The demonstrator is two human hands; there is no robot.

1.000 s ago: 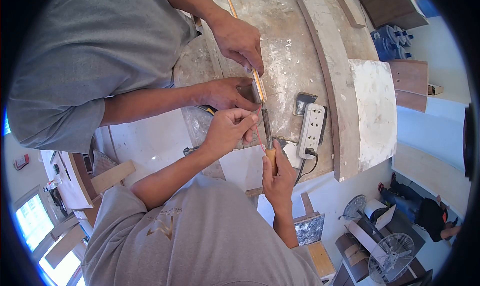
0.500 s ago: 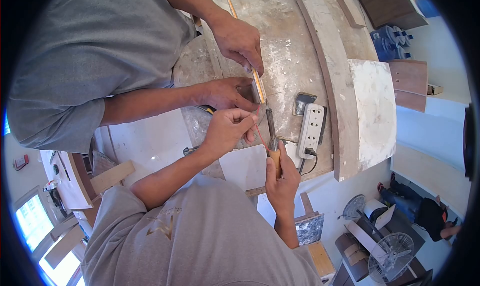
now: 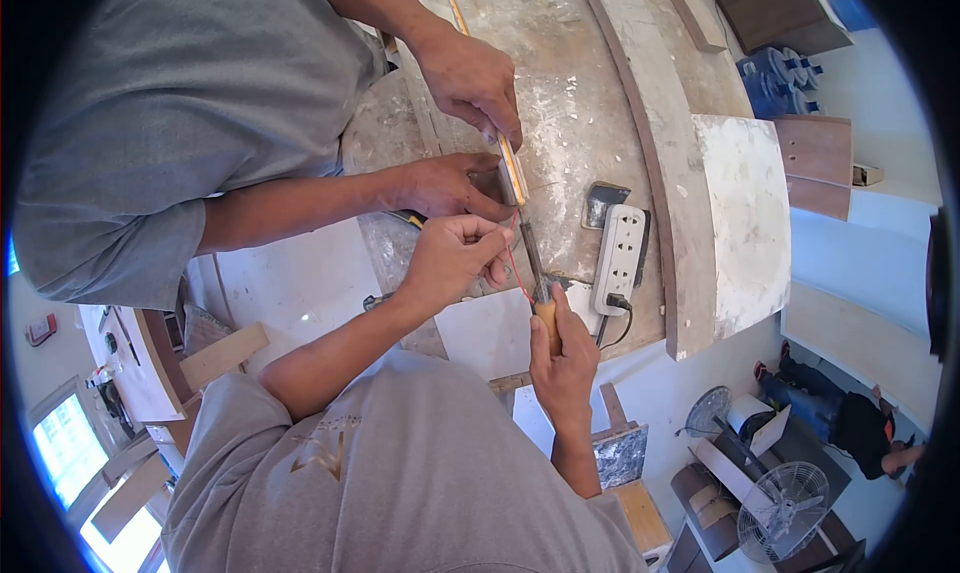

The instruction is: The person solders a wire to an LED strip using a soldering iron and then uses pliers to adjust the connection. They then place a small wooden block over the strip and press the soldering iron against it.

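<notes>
My left hand [image 3: 456,262] pinches a thin red wire [image 3: 515,263] close to the end of a narrow light strip [image 3: 513,173]. In my right hand [image 3: 563,366] is the wooden handle of a soldering iron [image 3: 536,258]. Its metal tip points up at the strip's end, touching or very near it. A co-worker's two hands hold the strip from the left: the upper hand [image 3: 474,80] presses on it, and the lower hand [image 3: 450,187] steadies its end with spread thumb and fingers.
A white power strip [image 3: 621,258] with a black plug lies right of the iron, beside a small dark box [image 3: 604,205]. A long curved board [image 3: 665,143] spans the worktable [image 3: 560,63]. Fans [image 3: 783,511] and another person [image 3: 850,418] are at the lower right.
The soldering iron in my right hand has tilted left, bringing its tip to the strip's end. My left hand and the co-worker's hands have hardly moved.
</notes>
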